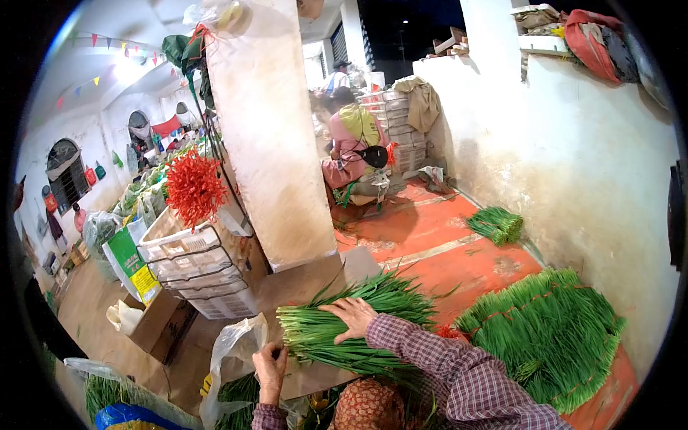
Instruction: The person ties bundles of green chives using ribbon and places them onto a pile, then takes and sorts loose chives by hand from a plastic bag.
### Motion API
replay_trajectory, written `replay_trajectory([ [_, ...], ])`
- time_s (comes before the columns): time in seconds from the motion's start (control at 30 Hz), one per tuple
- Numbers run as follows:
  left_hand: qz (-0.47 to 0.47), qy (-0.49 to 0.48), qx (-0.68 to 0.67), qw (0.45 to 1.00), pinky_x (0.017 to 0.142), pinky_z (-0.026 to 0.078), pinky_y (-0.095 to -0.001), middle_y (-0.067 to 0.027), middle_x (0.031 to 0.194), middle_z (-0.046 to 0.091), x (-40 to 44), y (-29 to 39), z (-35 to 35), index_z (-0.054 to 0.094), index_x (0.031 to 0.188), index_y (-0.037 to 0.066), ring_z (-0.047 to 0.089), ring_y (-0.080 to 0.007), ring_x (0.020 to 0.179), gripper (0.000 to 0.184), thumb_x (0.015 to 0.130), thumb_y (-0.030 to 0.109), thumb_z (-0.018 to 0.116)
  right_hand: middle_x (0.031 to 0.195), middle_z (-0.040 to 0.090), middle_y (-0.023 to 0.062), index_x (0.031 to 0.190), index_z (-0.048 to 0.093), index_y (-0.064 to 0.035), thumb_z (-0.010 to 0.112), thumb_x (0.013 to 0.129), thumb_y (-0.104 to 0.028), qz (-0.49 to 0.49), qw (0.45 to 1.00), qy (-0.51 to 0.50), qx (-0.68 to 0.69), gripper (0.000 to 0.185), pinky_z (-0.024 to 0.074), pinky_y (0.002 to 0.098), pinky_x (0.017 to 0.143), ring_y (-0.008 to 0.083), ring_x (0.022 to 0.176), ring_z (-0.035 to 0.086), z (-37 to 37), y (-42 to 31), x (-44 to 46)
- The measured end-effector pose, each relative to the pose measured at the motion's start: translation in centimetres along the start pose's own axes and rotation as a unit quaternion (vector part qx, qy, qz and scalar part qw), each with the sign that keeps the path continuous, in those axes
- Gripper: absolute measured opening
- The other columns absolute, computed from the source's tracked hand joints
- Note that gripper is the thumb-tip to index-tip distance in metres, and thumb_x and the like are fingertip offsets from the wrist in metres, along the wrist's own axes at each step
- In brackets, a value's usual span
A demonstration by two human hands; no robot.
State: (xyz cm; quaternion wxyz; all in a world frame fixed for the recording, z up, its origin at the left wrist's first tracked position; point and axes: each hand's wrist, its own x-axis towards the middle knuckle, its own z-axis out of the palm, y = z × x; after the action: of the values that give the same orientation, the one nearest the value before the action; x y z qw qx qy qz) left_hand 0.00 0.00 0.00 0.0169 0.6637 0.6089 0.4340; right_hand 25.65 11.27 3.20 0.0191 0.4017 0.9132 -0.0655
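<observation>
Greens (387, 304), one loose pile, lie on the brown board (355, 265) just ahead, near 12 o'clock from the wearer, pale ends toward 10. Right hand (351, 319): fingers spread, grip wide, palm down on the pile. Left hand (269, 365): grip narrow, fingertips at the pale ends; cannot tell whether a stalk is pinched.

Risks (judged). No band seen on this pile; if the right palm lifts or pushes unevenly, stalks may fan out and the ends lose their line. Cause: loose, slick leaves. Hard pressure could bruise them. The clear bag (233, 347), just beside the left hand at 10 o'clock, could snag a finger or stalk, being thin and slack. Leaf tips spread toward 2 could catch under the right sleeve (423, 351).

Counts. Hands: 2. Loose pile: 1. Large bundle (559, 344), red string around it, at 3 o'clock: 1. Small bundle (498, 226), at 1 o'clock on the red mat (494, 261): 1. Hanging red cluster (193, 188), at 11: 1. Crate stacks, at least 2: near (193, 261), far (405, 118). Individual stalks: too many to tell.
</observation>
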Motion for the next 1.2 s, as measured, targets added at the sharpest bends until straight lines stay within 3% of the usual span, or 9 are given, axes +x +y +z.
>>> replay_trajectory([
  [0.07,-0.116,-0.02,-0.1,0.988,0.053,0.05,-0.0326,-0.0149,0.068,0.066,-1.5,-0.6,0.0,0.064,0.073,-0.005,0.06,-0.0226,0.049,0.011,0.076,0.005,0.068,0.143,0.03,0.0154,0.146,0.012,-0.0269,0.061,0.07,-0.068,-0.005,1.0,0.005,0.023,0.098,0.0263,0.054,0.105,0.039,0.129,0.031,0.1,0.7,-0.9],
  [0.17,-0.093,-0.069,0.071,0.991,0.056,0.049,-0.0359,-0.0192,0.06,0.061,-0.9,-2.5,-5.9,0.066,0.073,-0.006,0.062,-0.0298,0.056,0.015,0.07,0.008,0.071,0.143,0.03,0.0146,0.145,0.011,-0.0304,0.054,0.07,-0.074,0.006,0.999,0.03,-0.018,0.097,0.0267,0.0526,0.105,0.0354,0.129,0.033,-0.7,-0.1,1.3],
  [0.27,-0.057,-0.334,0.198,0.92,0.056,0.048,-0.0386,-0.0151,0.058,0.059,-3.0,-0.5,-10.4,0.07,0.067,0.006,0.06,-0.0317,0.056,0.032,0.072,0.037,0.072,0.148,0.022,0.0168,0.145,0.007,-0.0306,0.048,0.069,-0.078,0.03,0.997,-0.028,-0.064,0.099,0.0216,0.0527,0.107,0.0362,0.135,0.024,-1.3,-0.9,0.5],
  [0.3,-0.017,-0.318,0.148,0.936,0.055,0.047,-0.0392,-0.014,0.055,0.057,-3.9,0.3,-10.5,0.07,0.067,0.006,0.059,-0.0308,0.057,0.039,0.071,0.044,0.071,0.149,0.019,0.0167,0.145,0.006,-0.0306,0.046,0.069,-0.079,0.035,0.996,-0.05,-0.065,0.099,0.0201,0.0527,0.108,0.0365,0.136,0.021,-1.5,-0.8,0.0],
  [0.43,0.106,-0.226,0.059,0.967,0.088,0.045,-0.0428,-0.0195,0.113,0.058,0.1,6.9,-9.9,0.053,0.122,0.002,0.055,-0.0352,0.106,0.072,0.062,0.029,0.081,0.14,0.034,0.0129,0.146,0.007,-0.0294,0.049,0.067,-0.08,0.019,0.993,0.016,-0.112,0.103,0.0326,0.0472,0.099,0.031,0.124,0.036,0.2,-0.4,1.1],
  [0.5,0.173,-0.174,0.073,0.967,0.098,0.038,-0.0438,-0.0205,0.128,0.047,3.1,10.1,-7.5,0.043,0.129,-0.001,0.044,-0.0373,0.119,0.088,0.058,0.032,0.082,0.139,0.035,0.0105,0.146,0.012,-0.0299,0.056,0.066,-0.075,-0.005,0.998,0.032,-0.055,0.102,0.0322,0.046,0.1,0.0307,0.125,0.035,0.5,0.3,0.8],
  [0.8,0.231,-0.342,0.226,0.882,0.106,0.027,-0.048,-0.0267,0.139,0.027,7.2,6.1,2.2,0.015,0.142,0.0,0.027,-0.0396,0.131,0.134,0.041,0.054,0.083,0.129,0.044,0.01,0.139,0.03,-0.0137,0.074,0.057,-0.062,-0.014,0.992,0.126,-0.007,0.105,0.0329,0.0437,0.102,0.0272,0.12,0.04,1.7,0.2,1.4],
  [1.03,0.241,-0.268,0.346,0.866,0.105,0.025,-0.0547,-0.0284,0.138,0.029,3.9,6.5,3.6,0.012,0.144,0.003,0.027,-0.0422,0.13,0.133,0.042,0.049,0.084,0.129,0.044,0.0076,0.137,0.034,-0.0155,0.076,0.055,-0.06,-0.031,0.992,0.118,-0.017,0.103,0.0327,0.0425,0.101,0.0256,0.119,0.041,0.6,0.0,1.2],
  [1.2,0.228,-0.183,0.201,0.935,0.09,0.039,-0.0424,-0.0166,0.111,0.048,5.3,4.9,4.7,0.034,0.134,0.005,0.048,-0.0322,0.106,0.109,0.045,0.042,0.085,0.128,0.046,0.0053,0.133,0.04,-0.017,0.076,0.057,-0.055,-0.055,0.977,0.206,-0.021,0.093,0.0306,0.0438,0.101,0.0251,0.119,0.041,-0.5,0.2,-0.1],
])
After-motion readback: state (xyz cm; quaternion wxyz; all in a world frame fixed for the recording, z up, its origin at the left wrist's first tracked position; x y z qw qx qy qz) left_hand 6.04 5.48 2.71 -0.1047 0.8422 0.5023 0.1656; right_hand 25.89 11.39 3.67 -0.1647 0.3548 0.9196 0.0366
